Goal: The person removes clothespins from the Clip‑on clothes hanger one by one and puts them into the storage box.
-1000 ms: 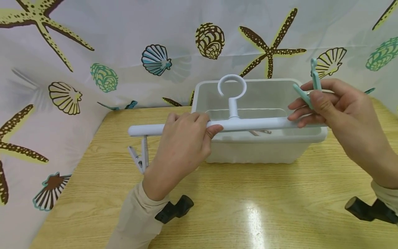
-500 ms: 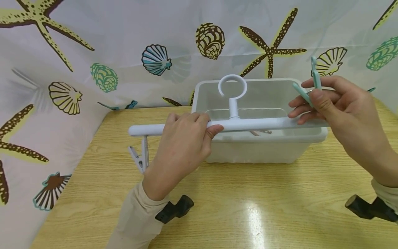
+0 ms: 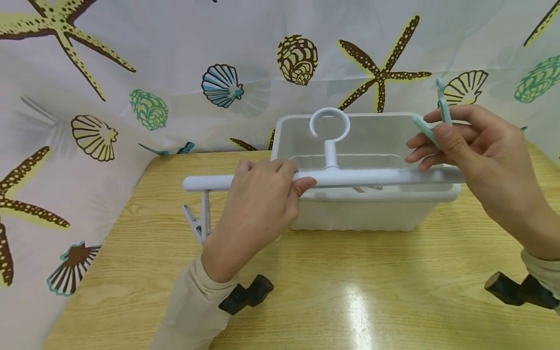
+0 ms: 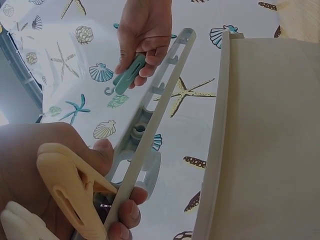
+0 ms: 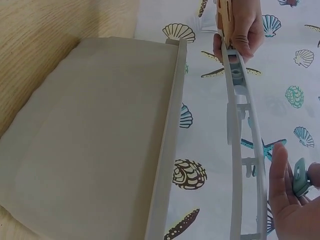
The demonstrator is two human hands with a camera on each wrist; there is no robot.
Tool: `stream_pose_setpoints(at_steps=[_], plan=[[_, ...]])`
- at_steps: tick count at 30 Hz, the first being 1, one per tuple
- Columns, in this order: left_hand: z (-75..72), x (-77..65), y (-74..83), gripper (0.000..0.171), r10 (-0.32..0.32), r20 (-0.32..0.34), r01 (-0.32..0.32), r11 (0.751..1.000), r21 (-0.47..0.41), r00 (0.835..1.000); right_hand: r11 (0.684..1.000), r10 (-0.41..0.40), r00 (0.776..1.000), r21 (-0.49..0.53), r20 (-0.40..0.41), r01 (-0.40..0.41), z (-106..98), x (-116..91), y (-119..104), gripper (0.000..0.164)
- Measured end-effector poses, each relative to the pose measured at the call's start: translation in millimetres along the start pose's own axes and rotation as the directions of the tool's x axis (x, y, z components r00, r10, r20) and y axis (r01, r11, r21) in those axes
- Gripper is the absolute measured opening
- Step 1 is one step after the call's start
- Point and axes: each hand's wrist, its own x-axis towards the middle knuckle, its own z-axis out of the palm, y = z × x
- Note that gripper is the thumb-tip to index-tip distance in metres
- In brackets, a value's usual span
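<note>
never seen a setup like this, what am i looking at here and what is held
There is no machine: these are a person's bare left hand and right hand. The wide view is taken from the head, looking forward and down; the other two, one from each wrist. The left hand grips a white hanger; the right hand pinches a green clip. A white clip hangs under the hanger, and the left wrist view shows an orange clip beside that hand. A white tub stands on a wood-grain table.
</note>
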Motion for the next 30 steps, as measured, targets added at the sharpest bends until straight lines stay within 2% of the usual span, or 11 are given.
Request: stream_pose_setpoints(at_steps=[7, 19, 30], plan=[[-0.2, -1.2, -0.3, 0.037, -0.008, 0.015, 0.008, 1.000, -0.002, 1.000, 1.000, -0.012, 1.000, 0.020, 0.012, 0.012, 0.4, 4.2, 0.4, 0.020], [0.5, -1.1, -1.9, 0.038, -0.001, -0.004, 0.001, 1.000, -0.010, 1.000, 0.998, -0.024, 1.000, -0.058, -0.001, 0.024, -0.3, 13.6, 1.0, 0.022], [-1.5, -0.8, 1.1, 0.038, -0.014, 0.056, 0.014, 1.000, 0.007, 0.998, 0.999, 0.031, 0.999, -0.040, -0.020, -0.032, -11.9, 23.8, 15.1, 0.023]])
